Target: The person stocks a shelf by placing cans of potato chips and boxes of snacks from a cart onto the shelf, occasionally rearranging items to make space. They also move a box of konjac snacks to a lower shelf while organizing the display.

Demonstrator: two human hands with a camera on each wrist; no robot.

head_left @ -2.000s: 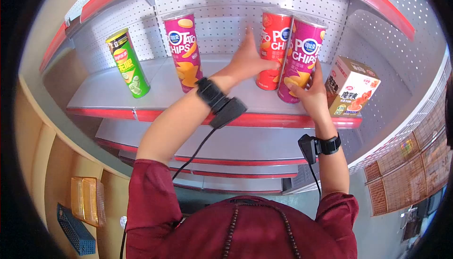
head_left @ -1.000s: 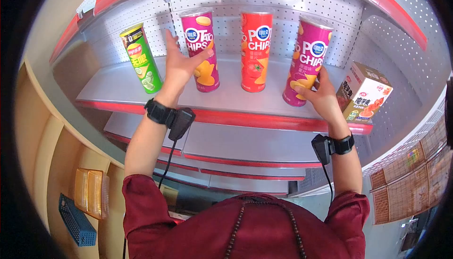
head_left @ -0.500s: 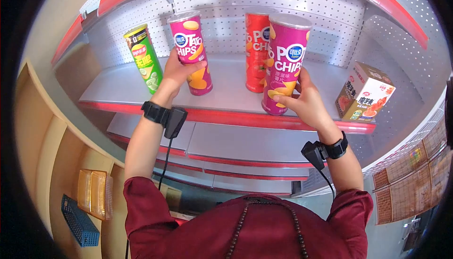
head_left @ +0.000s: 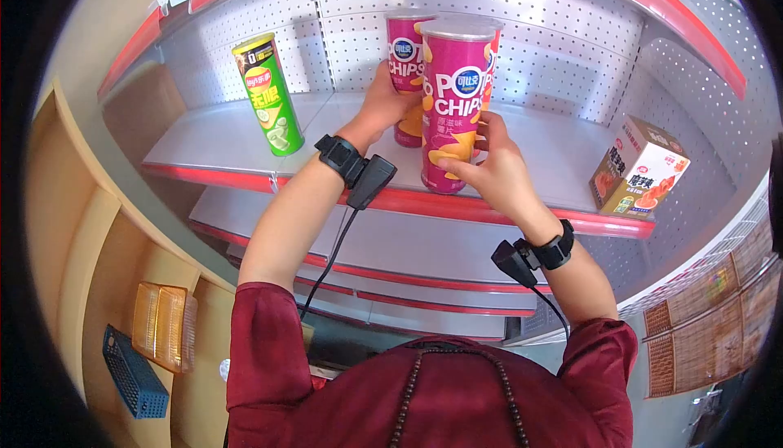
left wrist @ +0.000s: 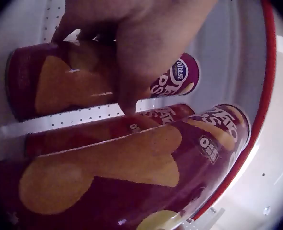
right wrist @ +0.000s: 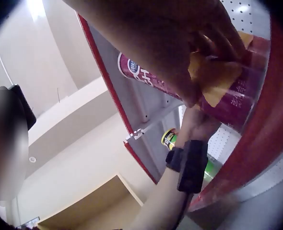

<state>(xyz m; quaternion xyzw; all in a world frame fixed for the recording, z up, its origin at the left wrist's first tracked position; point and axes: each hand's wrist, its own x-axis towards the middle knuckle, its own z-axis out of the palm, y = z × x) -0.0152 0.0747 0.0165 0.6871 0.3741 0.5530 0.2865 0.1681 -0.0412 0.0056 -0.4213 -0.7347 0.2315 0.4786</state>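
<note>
One purple can, the nearer (head_left: 453, 64), is at the upper middle of the head view, in the grip of the right hand (head_left: 499, 166), fingers and thumb curled round its lower part. Just left of it and farther back, the grip of the left hand (head_left: 385, 107) is closed round the rear purple can (head_left: 405, 81), thumb across its front. Whether either base touches the shelf (head_left: 204, 146), I can't tell. Behind the nearer can, a red can (head_left: 493, 60) is mostly hidden; the left wrist view shows it between the two purple ones. At the upper left of the head view a green can (head_left: 272, 109) stands on the shelf, well apart from them, tilted in the picture. Right of centre, a snack box (head_left: 640, 170) sits near the shelf's right end
</note>
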